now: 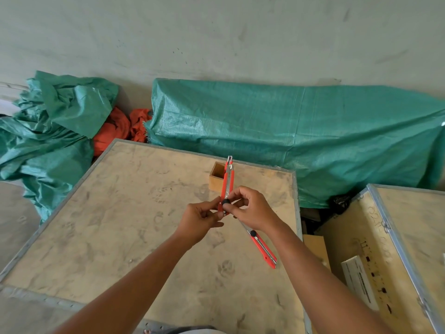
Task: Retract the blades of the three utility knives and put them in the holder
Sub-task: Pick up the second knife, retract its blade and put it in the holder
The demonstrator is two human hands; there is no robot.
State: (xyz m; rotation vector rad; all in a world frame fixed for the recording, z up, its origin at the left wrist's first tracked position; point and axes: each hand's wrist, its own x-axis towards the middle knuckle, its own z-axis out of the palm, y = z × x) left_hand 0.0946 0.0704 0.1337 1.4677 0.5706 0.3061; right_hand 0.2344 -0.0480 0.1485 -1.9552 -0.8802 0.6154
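Observation:
I hold a red utility knife (228, 182) above the crate top, its tip pointing away from me toward the wooden holder (216, 177). My left hand (201, 220) grips the knife's near end. My right hand (252, 210) pinches its black knob (225, 202). A short bit of blade shows at the far tip. A second red utility knife (263, 249) lies on the crate beside my right wrist, partly hidden under it. The small square holder stands open-topped near the crate's far edge, and its inside looks empty from here. No third knife is visible.
The work surface is a plywood crate top (120, 225) with metal edging. Another crate (409, 237) stands to the right across a gap holding boxes. Green tarpaulins (289, 131) and orange cloth (120, 128) lie behind, against a grey wall.

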